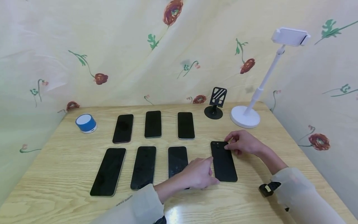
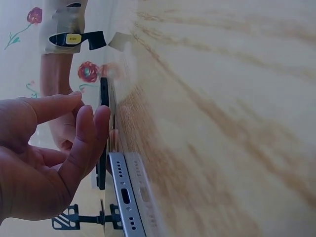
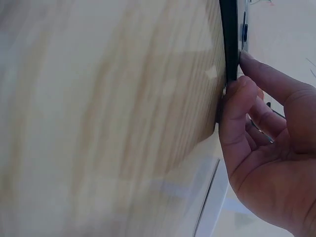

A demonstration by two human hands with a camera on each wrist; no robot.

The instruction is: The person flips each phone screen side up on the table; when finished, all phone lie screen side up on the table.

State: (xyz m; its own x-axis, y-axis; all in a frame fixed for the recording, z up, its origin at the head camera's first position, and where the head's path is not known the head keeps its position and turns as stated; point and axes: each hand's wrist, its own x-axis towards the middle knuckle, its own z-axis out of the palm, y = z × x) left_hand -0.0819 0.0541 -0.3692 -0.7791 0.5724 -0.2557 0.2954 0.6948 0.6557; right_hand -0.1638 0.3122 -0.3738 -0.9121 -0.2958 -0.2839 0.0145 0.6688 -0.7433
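Note:
A black smartphone (image 1: pixel 225 166) lies face down on the wooden table, its rear camera at the far end. My right hand (image 1: pixel 242 142) pinches its far right corner, thumb on the back. The right wrist view shows the thumb and a fingertip at the phone's dark edge (image 3: pixel 230 44). My left hand (image 1: pixel 197 174) is at the left side, relaxed fingers touching or nearly touching the left edge and near corner. Partly beneath that hand and wrist lies another phone (image 1: pixel 177 158), screen up. In the left wrist view its silver port edge (image 2: pixel 124 197) is near the fingers.
More phones lie screen up: two in the near row (image 1: pixel 108 171) and three in the back row (image 1: pixel 153 124). A blue speaker (image 1: pixel 86 123) stands back left. At the back right are a black phone stand (image 1: pixel 217 98) and a tall white stand (image 1: pixel 246 118), before a flowered cloth.

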